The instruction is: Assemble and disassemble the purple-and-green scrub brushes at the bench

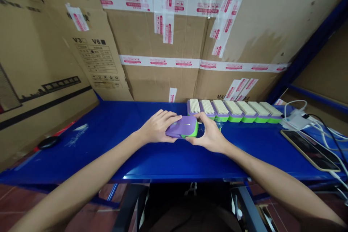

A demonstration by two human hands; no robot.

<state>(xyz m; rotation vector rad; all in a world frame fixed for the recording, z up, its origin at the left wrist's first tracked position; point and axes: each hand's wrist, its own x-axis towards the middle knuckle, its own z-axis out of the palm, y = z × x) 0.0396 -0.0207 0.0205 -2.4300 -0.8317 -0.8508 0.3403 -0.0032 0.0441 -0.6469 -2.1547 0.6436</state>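
Held block (pixel 181 126) smooth plastic; tabletop (pixel 174 163) glossy, smooth; backing wall (pixel 185 40) matt cardboard; bristles (pixel 233 108) rough.

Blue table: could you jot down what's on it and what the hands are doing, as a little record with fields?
Surface: blue table
Left hand: grips one end of a purple-and-green block
Right hand: fingers at the block's other, green end
Block's underside: hidden
Back row: seven bristled blocks, pale bristles up, purple-and-green bodies
Right side: phone, white cables
Left side: black round object
Behind: taped cardboard
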